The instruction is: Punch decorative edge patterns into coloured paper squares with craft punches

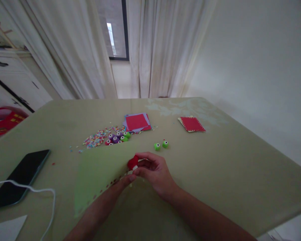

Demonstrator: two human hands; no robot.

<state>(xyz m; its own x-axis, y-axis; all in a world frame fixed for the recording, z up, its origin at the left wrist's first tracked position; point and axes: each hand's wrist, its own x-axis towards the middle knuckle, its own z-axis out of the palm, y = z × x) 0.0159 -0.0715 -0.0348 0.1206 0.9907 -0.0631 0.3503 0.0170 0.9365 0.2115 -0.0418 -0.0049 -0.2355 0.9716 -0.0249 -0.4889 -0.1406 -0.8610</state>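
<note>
A light green sheet of paper has a row of small holes along its near edge. My left hand is closed on that edge, its thumb on top and the other fingers hidden. My right hand pinches a small red paper punch at the sheet's right corner, close to my left thumb. Two green punches with eye shapes stand just beyond my right hand. Past the sheet's far edge, several purple, green and red punches sit in a cluster.
Confetti is scattered beside the cluster. A stack of red and lilac paper squares lies behind it. Farther right are red squares with punched edges. A black phone with a white cable across it lies left; white paper is nearer.
</note>
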